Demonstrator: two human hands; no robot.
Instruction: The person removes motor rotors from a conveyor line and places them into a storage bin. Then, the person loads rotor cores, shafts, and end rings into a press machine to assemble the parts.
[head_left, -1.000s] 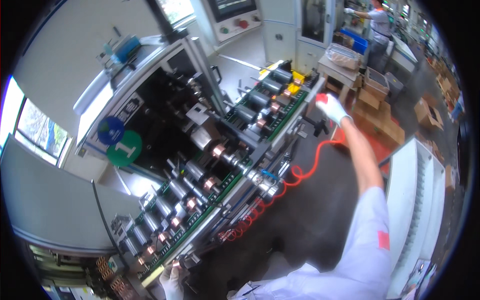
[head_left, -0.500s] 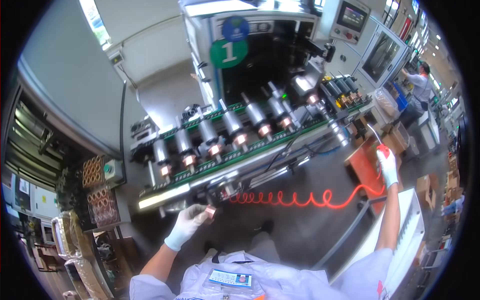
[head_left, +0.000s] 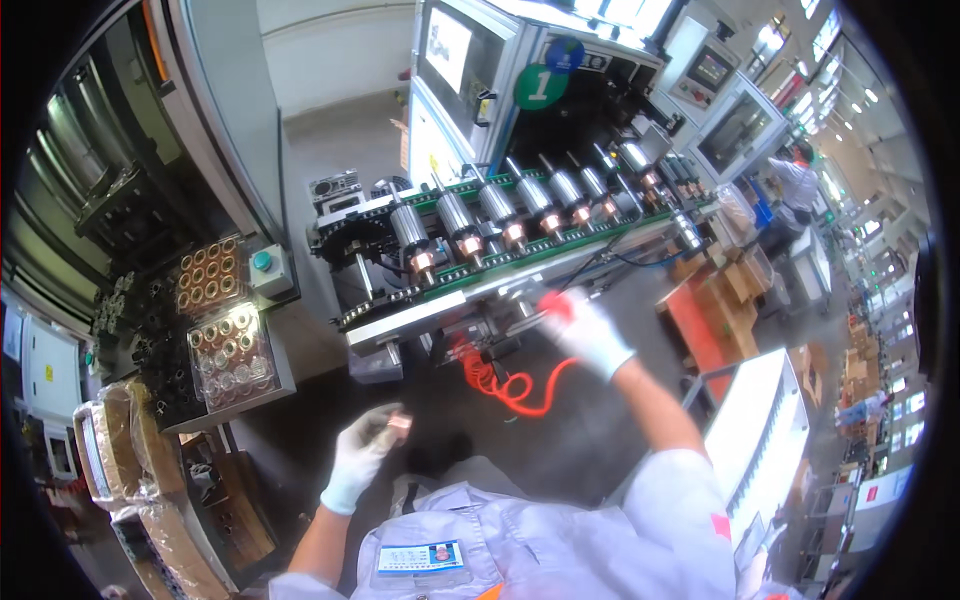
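My left hand point(head_left: 357, 455), in a white glove, pinches a small copper ring-like piece point(head_left: 399, 427) low in front of my body. My gloved right hand point(head_left: 595, 342), smeared by motion, is closed round a red air blow gun point(head_left: 556, 306) just before the conveyor's front edge. A red coiled hose point(head_left: 522, 402) hangs in loops beneath that hand. Beyond both hands, several motor rotors point(head_left: 500, 212) with steel cores and copper-coloured ends stand tilted in a row along the green-edged conveyor point(head_left: 560, 243). The blow gun's nozzle is too blurred to make out.
Left of the conveyor, clear plastic trays point(head_left: 232, 352) hold several copper rings beside a green-button box point(head_left: 266, 264). A machine cabinet point(head_left: 455, 75) rises behind the conveyor. An orange-red panel point(head_left: 695, 318) and white cart point(head_left: 765, 430) stand right; a co-worker point(head_left: 795, 188) is farther off.
My right hand has swung left with the blow gun, from the far right to the conveyor's front. The hose has slackened. My view has turned left; the left hand keeps the copper piece.
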